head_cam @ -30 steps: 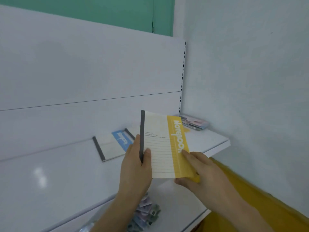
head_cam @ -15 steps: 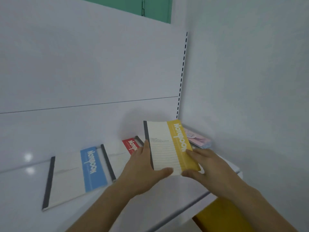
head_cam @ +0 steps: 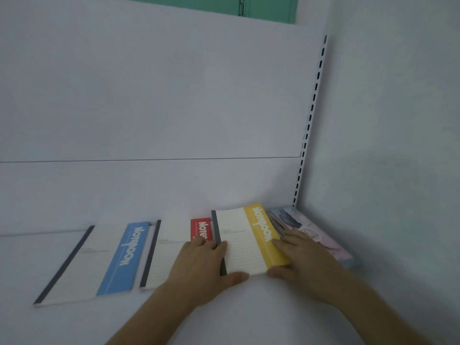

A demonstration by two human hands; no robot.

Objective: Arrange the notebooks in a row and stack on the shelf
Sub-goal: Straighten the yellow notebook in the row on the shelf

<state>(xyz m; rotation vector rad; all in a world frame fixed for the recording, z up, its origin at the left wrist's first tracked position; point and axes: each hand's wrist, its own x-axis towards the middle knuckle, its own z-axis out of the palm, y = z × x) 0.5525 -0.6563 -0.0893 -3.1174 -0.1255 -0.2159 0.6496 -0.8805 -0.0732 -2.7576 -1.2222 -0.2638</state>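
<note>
I am holding the yellow notebook (head_cam: 249, 241) low in the frame, right of centre, with both hands on the white shelf (head_cam: 74, 319). My left hand (head_cam: 201, 265) is gripping its dark-spined edge, fingers lying over the spine and thumb curled under the near corner. My right hand (head_cam: 303, 260) is gripping the yellow side, fingers lying along the cover and thumb tucked under the near edge. Whether the notebook is lying fully flat on the shelf or tilting slightly, I cannot tell. Just beside it toward the left of the frame the red notebook (head_cam: 174, 245) is lying flat, and my left hand is covering part of its cover; the yellow notebook's spine edge is overlapping or touching the red strip. Further left, in the lower left of the frame, the blue notebook (head_cam: 99, 260) is lying flat, its blue strip just beside the red notebook's dark spine. To the right, squeezed into the corner, a stack of pastel pink and blue booklets (head_cam: 313, 230) is lying against the pale side wall (head_cam: 385, 145), and my right hand is resting partly over it; that stack is crowding the yellow notebook on that side. Behind everything the white back panel (head_cam: 149, 95) is rising, with a slotted upright strip (head_cam: 311, 115) running down the corner, and a green surface (head_cam: 224, 3) is showing along the top edge.
</note>
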